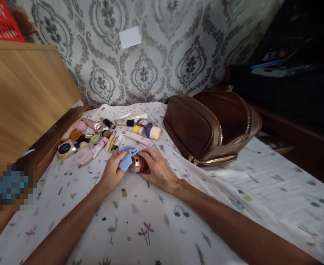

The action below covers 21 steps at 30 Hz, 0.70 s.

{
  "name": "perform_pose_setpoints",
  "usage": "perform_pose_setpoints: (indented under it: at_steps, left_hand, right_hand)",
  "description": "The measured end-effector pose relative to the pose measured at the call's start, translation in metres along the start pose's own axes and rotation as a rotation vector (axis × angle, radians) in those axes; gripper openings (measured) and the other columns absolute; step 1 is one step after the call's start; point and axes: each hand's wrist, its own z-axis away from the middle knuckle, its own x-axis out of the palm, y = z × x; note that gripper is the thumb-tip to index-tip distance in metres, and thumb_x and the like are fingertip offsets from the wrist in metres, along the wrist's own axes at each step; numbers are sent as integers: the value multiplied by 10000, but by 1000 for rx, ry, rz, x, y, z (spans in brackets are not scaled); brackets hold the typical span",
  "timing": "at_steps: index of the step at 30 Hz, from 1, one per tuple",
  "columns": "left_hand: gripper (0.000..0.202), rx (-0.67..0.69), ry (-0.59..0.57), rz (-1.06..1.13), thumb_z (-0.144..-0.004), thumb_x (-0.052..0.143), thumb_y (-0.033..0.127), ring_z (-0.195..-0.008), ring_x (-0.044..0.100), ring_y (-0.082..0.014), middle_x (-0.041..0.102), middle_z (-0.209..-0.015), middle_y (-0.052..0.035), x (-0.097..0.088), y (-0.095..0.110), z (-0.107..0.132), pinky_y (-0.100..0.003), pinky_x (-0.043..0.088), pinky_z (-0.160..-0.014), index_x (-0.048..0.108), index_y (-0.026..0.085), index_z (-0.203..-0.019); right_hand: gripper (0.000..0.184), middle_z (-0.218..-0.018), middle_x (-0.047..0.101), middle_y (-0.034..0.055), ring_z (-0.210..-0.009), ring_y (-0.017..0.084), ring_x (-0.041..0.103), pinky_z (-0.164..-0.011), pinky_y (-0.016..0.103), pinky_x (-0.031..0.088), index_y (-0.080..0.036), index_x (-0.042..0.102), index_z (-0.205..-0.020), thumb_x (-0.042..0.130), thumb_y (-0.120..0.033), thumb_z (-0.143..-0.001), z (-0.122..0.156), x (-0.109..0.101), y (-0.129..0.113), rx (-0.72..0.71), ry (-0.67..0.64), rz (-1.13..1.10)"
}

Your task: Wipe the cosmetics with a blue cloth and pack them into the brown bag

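My left hand (pixel 112 171) pinches a small blue cloth (pixel 127 157) and presses it against a red bottle with a gold cap (pixel 140 163). The bottle lies on its side on the printed bedsheet (pixel 151 221). My right hand (pixel 158 169) wraps over the bottle from the right and holds it. Just beyond my hands lies a scatter of cosmetics (pixel 104 134): tubes, small jars, compacts and brushes.
An open brown zip bag (pixel 206 129) sits on the bed to the right of the cosmetics. A wooden headboard panel (pixel 21 103) rises on the left. Patterned wallpaper (pixel 156 55) is behind, and a dark shelf unit (pixel 294 84) stands at the right.
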Motion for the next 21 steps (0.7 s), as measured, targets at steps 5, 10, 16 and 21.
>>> perform_pose_setpoints:
  at_steps: [5,10,16,21]
  left_hand:
    - [372,-197,-70,103,-862,514,246,-915,671,-231,735,-953,-51,3,-8,-2,-340,537,-867,673,143,-1182]
    - [389,-247,-84,122,-861,533,241,-821,663,-194,732,-970,-45,2,-5,1,-277,529,-742,647,127,-1215]
    - [510,-10,-36,-24,-799,502,148,-1078,640,-252,682,-1182,-94,6,0,6,-376,508,-973,631,179,-1292]
    - [600,172,-101,-222,-761,481,97,-991,629,-254,604,-1103,-106,5,5,11,-374,549,-849,651,232,-1321]
  right_hand:
    - [606,-1238,562,142,-1135,300,569,-1014,490,492,-178,535,-1315,743,-204,-746,0,0,2,65,10,-5]
    - [648,-1264,568,157,-1182,325,535,-1033,510,450,-153,540,-1312,761,-199,-705,-3,-3,1,98,-4,32]
    - [637,-1174,629,140,-1127,315,553,-1023,502,436,-144,555,-1277,804,-317,-717,-5,-4,1,155,-50,20]
    - [697,-1168,653,160,-1109,305,580,-1021,484,434,-102,529,-1321,803,-312,-716,-5,-5,0,221,-61,-50]
